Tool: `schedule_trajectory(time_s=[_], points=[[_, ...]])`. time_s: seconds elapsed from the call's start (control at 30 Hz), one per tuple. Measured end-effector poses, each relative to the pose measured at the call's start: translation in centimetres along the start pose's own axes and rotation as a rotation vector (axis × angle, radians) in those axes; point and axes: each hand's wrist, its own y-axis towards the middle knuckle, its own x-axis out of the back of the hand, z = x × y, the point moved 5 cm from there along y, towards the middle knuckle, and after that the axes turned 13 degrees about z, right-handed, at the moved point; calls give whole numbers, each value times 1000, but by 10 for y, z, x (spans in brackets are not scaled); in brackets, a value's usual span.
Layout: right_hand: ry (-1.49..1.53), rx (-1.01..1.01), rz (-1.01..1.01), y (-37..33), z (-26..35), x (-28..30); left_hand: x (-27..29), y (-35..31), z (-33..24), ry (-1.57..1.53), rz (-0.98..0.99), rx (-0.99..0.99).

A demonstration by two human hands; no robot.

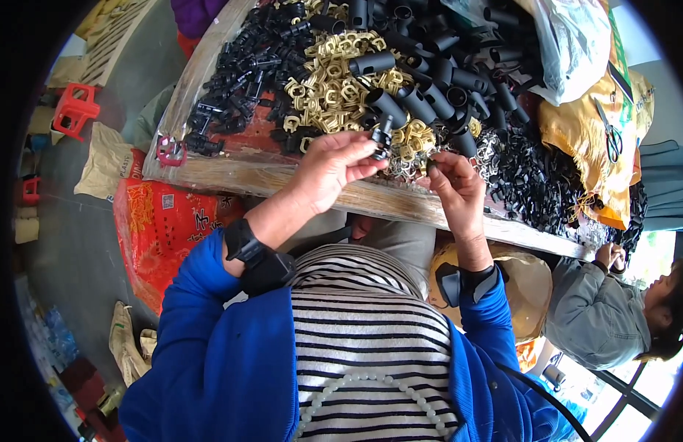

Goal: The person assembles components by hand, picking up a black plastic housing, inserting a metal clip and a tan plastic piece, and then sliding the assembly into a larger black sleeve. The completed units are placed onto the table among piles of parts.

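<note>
My left hand [323, 169] pinches a small black fitting [383, 136] with a narrow stem pointing up, held above the table's near edge. Close by on its right, my right hand [459, 188] has thumb and fingers closed on a small dark piece [431, 166], mostly hidden by the fingertips. Beyond the hands lie gold-coloured rings [334, 74] in a heap, with black tubes [408, 103] on and behind them. Small silvery clips [408, 168] are spread just behind the table edge, between my hands. A pile of black fittings [235, 96] covers the left part of the table.
Small black pieces [537, 180] spread over the right of the wooden table [268, 179]. Scissors [613, 140] lie on a yellow sack [577, 132]. A pink ring-shaped object [170, 149] sits at the left corner. Below stands a red bag [161, 228]. Another person [607, 313] works at right.
</note>
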Motion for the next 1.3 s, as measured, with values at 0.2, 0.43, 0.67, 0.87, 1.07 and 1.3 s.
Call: schedule_trajectory(time_s=[0.2, 0.43, 0.67, 0.87, 1.07, 1.3], points=[[-580, -135, -4, -13, -17, 30, 35, -11, -9, -31, -115, -27], [-870, 17, -15, 8, 8, -3, 37, -12, -3, -10, -96, -11], [-1172, -44, 3, 33, -5, -19, 18, -6, 17, -11, -46, 51], [-1141, 51, 56, 26, -3, -23, 13, -3, 34, -27, -29, 113], [-1161, 137, 145, 23, -7, -24, 10, 6, 40, -12, -74, 112], [-1000, 173, 220, 25, -3, -12, 10, 13, 40, -9, -89, 119]])
